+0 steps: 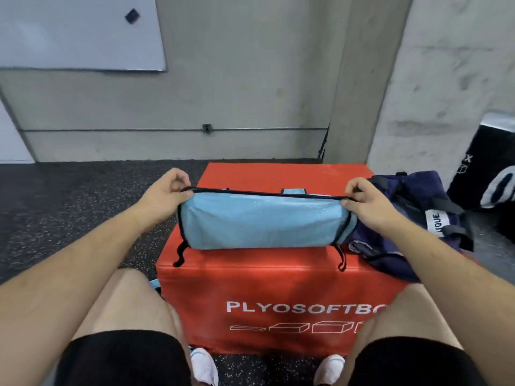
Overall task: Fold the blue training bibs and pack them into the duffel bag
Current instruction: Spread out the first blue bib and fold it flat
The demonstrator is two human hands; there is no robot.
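Two bare hands are engaged on one light blue training bib [262,221], which lies on top of a red foam plyo box [278,288]. The left hand [164,192] pinches the bib's upper left corner between thumb and curled fingers, closed on the dark trim. The right hand [365,200] pinches the upper right corner in the same manner, fingers curled tight on the edge. Between the two grips the top edge runs taut and nearly level — the lower part of the bib rests on the box surface, folded over into a long, low rectangle. Black trim borders the cloth, and black elastic loops hang from both lower corners over the front face of the box.

A navy duffel bag [412,218] sits on the right side of the box top, just beside the bib and touching its right end; the right hand is in front of the bag's near edge. A white label with dark lettering shows on the bag. Whether the bag's opening is unzipped cannot be told from this view.

The box front carries white lettering and outline drawings of boxes. Both knees, black shorts and white shoes frame the box — the person is seated facing it, on dark speckled flooring [69,196]. A whiteboard [78,32] hangs on the concrete wall behind.
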